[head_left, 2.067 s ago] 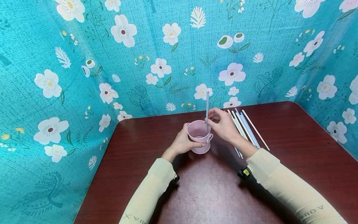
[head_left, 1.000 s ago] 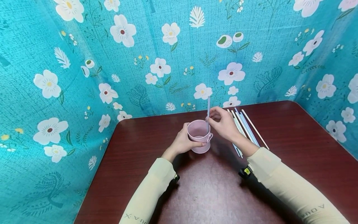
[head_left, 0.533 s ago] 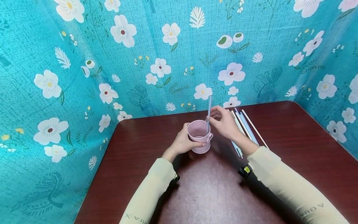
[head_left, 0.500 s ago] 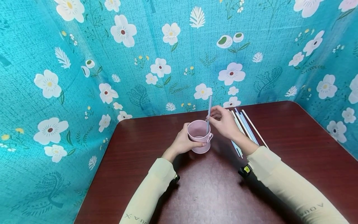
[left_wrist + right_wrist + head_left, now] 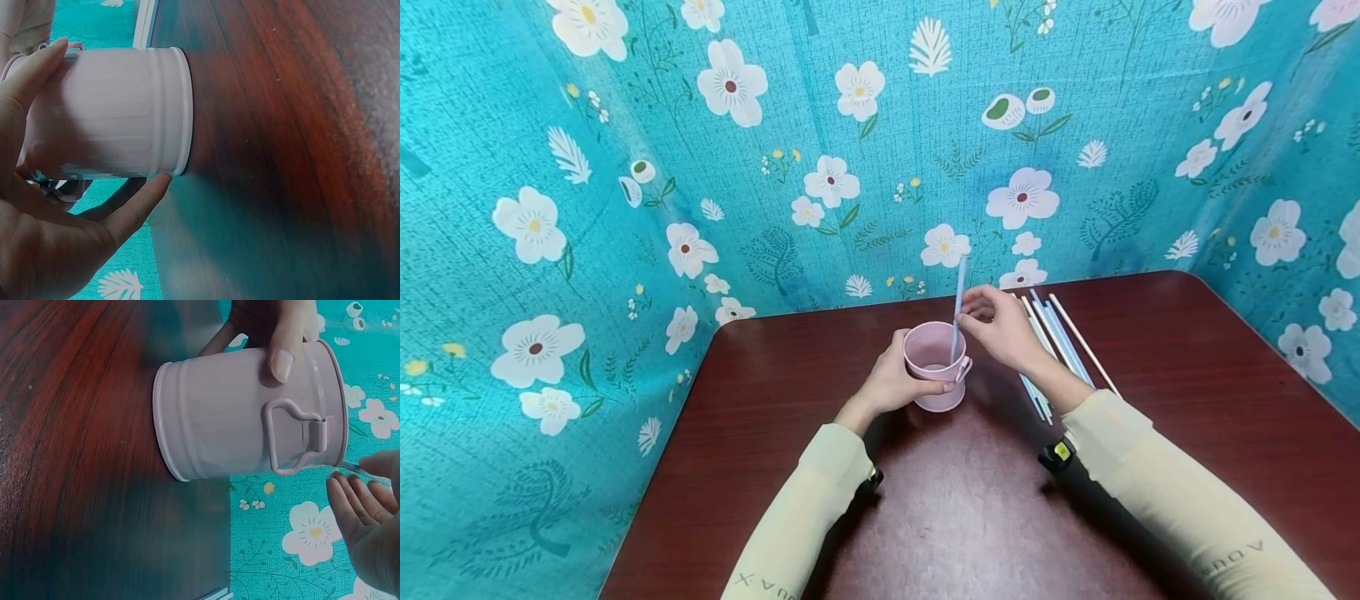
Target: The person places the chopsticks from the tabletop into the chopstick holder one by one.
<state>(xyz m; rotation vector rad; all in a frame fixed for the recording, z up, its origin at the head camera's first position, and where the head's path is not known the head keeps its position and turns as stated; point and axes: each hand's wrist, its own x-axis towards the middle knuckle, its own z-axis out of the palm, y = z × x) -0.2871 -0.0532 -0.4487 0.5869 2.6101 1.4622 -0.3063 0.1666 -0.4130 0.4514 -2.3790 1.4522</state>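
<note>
A small pink metal bucket [image 5: 929, 342] stands upright on the table in the head view. My left hand [image 5: 887, 379] grips it from the left, thumb across its near side. In the left wrist view, fingers of that hand lie along the bucket [image 5: 112, 112], one fingertip near its base. A pale blue straw [image 5: 961, 287] slants slightly rightward, its lower part inside the bucket. My right hand [image 5: 1006, 335] pinches this straw between thumb and fingertips just above the rim. From the right wrist, the bucket's wire handle [image 5: 272, 444] shows hanging against its side.
Several white and blue straws [image 5: 1063, 342] lie in a loose bundle on the dark red wooden table [image 5: 925, 517], right of the bucket and partly behind my right forearm. A turquoise flowered cloth [image 5: 850, 208] hangs behind the table and along both sides.
Over two seconds the straw has sunk slightly and gone from nearly upright to leaning a little right, my right hand staying on it. My left hand and the bucket have kept their place.
</note>
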